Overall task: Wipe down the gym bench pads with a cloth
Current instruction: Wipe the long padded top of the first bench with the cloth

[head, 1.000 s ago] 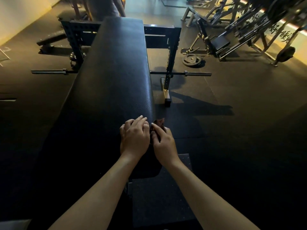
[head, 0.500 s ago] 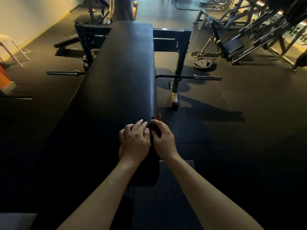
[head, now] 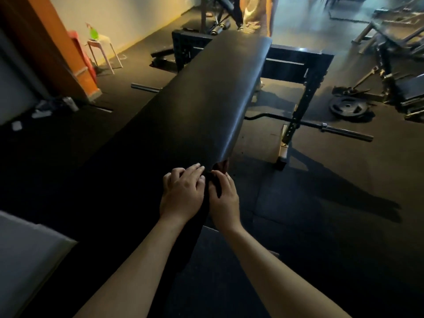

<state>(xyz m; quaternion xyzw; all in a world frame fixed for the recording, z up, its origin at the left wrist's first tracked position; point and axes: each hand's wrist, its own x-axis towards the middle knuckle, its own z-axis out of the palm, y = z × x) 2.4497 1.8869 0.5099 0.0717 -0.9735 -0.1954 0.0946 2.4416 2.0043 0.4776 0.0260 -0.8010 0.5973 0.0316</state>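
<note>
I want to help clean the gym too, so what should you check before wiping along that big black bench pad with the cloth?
1. Steadying: left hand rests on the long black cushioned bench pad: ok.
2. Cloth held: right hand grips the dark reddish cloth at the pad's right edge: ok.
3. Pad top ahead bare: ok.
4. Cloth clean or damp: cannot tell, mostly hidden.
5. Floor on the right: long steel barbell lies there: not ok, mind your feet.
</note>
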